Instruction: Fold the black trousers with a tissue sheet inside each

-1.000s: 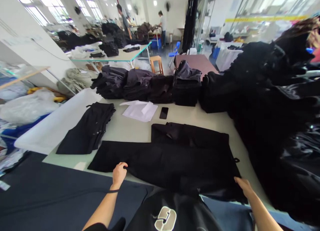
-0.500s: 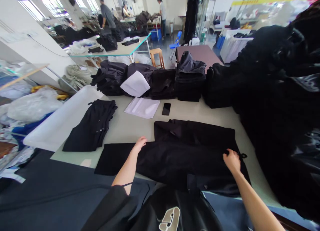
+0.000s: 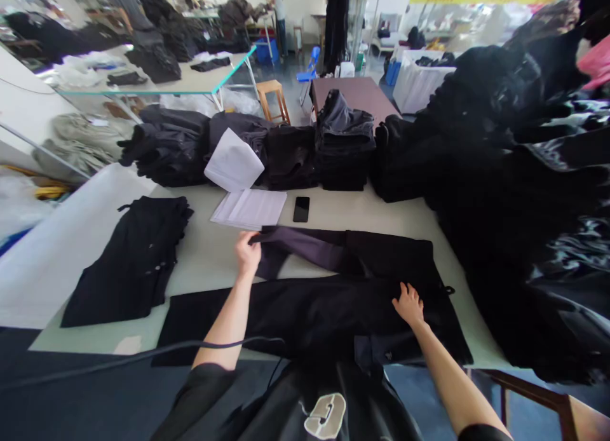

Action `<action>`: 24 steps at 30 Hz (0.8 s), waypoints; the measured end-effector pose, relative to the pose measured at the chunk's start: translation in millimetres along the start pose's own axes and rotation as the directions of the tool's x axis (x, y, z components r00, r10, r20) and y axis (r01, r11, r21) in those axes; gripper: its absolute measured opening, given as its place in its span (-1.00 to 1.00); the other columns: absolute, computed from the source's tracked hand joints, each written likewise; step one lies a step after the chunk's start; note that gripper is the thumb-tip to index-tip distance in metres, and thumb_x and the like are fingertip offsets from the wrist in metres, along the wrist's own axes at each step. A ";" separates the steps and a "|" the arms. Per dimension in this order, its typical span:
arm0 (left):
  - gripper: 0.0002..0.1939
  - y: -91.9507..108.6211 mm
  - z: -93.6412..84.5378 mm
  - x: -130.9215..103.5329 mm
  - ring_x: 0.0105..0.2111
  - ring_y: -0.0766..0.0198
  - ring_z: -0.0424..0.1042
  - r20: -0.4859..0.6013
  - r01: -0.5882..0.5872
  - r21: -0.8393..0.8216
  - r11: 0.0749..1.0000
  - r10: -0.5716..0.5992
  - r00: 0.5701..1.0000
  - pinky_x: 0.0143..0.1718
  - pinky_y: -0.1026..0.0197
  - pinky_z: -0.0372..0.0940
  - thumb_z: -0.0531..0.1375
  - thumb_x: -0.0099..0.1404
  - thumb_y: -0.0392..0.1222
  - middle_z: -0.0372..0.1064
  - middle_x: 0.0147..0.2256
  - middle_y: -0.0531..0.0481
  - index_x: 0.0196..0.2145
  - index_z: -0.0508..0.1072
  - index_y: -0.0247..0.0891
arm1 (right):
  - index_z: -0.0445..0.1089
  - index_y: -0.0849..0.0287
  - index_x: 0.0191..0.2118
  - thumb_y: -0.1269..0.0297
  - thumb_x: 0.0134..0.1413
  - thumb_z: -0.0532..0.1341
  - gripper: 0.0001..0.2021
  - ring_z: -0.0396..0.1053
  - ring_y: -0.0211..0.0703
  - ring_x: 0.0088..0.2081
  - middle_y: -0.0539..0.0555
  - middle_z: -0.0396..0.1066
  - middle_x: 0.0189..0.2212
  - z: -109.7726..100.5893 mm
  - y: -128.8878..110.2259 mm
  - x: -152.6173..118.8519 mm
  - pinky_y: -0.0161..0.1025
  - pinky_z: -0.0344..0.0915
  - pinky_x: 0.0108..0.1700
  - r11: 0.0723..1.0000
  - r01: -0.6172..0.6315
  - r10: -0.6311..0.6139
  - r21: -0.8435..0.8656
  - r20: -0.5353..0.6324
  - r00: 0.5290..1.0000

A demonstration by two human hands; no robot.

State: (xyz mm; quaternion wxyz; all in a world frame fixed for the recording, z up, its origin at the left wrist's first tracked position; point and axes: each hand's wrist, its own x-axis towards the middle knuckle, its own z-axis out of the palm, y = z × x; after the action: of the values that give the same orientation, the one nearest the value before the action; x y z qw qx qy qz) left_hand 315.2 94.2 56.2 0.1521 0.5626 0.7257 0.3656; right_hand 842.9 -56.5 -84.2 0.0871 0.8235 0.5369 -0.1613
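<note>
Black trousers (image 3: pixel 305 307) lie lengthwise on the table in front of me, waist end to the right. At the end of the far trouser leg, my left hand (image 3: pixel 248 255) is closed on the fabric, lifting its edge and stretching it leftward. Part of that leg is twisted, showing a dark purplish side. My right hand (image 3: pixel 410 304) rests on the trousers near the waist, fingers spread and holding nothing. A small loop sticks out at the waist end. A pocket flap shows on the near side.
A folded black garment pile (image 3: pixel 128 257) lies on the left. White paper sheets (image 3: pixel 250 207) and a phone (image 3: pixel 301 209) lie beyond the trousers. Stacks of dark folded clothes (image 3: pixel 345 149) line the table's back, and a large black heap (image 3: pixel 495 237) rises at right. A cable (image 3: pixel 190 344) crosses my left forearm.
My left hand has moved away from me, grasped the far trouser leg's end and pulled it out leftward. My right hand has shifted slightly left, its fingers now spread. The view has turned right.
</note>
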 end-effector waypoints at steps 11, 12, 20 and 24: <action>-0.55 -121.7 -23.0 -45.7 0.10 -0.21 0.32 -0.052 0.296 0.546 0.784 -0.321 0.946 0.05 -0.15 0.29 0.14 0.31 -0.27 0.34 0.07 -0.44 0.14 0.43 -0.41 | 0.08 0.31 0.43 0.29 0.26 -0.02 -0.36 0.01 0.23 0.40 0.38 0.05 0.39 10.5 -9.4 -16.8 0.24 0.11 0.32 0.996 0.004 -0.011 -0.085 -0.078 0.997; -0.54 -115.5 -12.3 -44.5 0.12 -0.20 0.31 -0.045 0.277 0.536 0.798 -0.300 0.953 0.07 -0.13 0.28 0.12 0.36 -0.21 0.33 0.09 -0.44 0.18 0.40 -0.41 | 0.08 0.31 0.42 0.28 0.26 -0.02 -0.36 0.02 0.24 0.40 0.39 0.05 0.39 11.1 -10.3 -16.6 0.25 0.12 0.32 0.996 0.001 -0.009 -0.093 -0.084 0.996; -0.31 -76.9 78.0 -2.0 0.21 -0.39 0.18 0.111 0.274 0.554 0.786 -0.396 0.911 0.05 -0.35 0.24 0.32 0.24 -0.16 0.20 0.19 -0.61 0.25 0.24 -0.46 | 0.10 0.41 0.40 0.27 0.26 -0.02 -0.36 0.05 0.32 0.37 0.45 0.09 0.35 17.0 -17.3 -16.7 0.31 0.19 0.25 0.987 -0.003 -0.019 -0.162 -0.132 0.991; -0.69 -121.7 56.1 43.0 0.07 -0.15 0.36 -0.062 0.488 0.211 0.847 -0.486 0.872 0.06 -0.16 0.30 0.27 0.19 -0.43 0.40 -0.02 -0.39 -0.10 0.39 -0.46 | 0.13 0.43 0.39 0.27 0.24 -0.01 -0.36 0.06 0.35 0.36 0.48 0.11 0.34 19.4 -19.4 -17.4 0.33 0.21 0.23 0.985 0.012 -0.044 -0.171 -0.181 0.983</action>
State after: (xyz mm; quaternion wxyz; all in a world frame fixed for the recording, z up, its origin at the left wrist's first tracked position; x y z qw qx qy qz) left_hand 251.1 142.2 -59.6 0.1745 0.3727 0.8809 0.2341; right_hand 815.4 -69.6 -95.4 0.1044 0.8169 0.5659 -0.0395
